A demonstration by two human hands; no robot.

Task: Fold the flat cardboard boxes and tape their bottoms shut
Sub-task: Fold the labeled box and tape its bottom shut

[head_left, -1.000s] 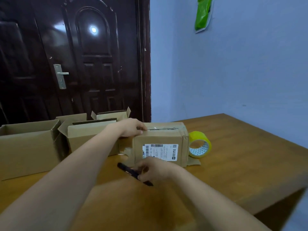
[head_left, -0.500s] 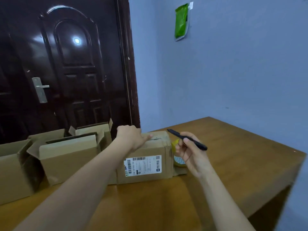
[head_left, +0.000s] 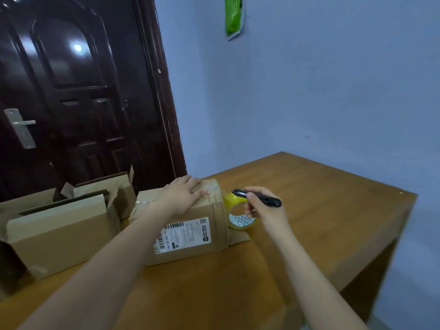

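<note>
Taped labelled box (head_left: pixel 190 232) beside tape roll (head_left: pixel 234 210)

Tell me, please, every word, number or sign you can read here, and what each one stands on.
Nothing reads clearly.
White shipping label on the front of the taped cardboard box: barcodes, digits, small print and a round logo, all too blurred to quote.
Green packet on the wall: no legible text.

One camera only, worn on my head — it looks forward and down over my two forearms onto the near part of the wooden table (head_left: pixel 321 210), close in, with the dark door (head_left: pixel 78 103) and blue wall (head_left: pixel 321 79) behind (wide-angle, so the door frame leans) — no second view
</note>
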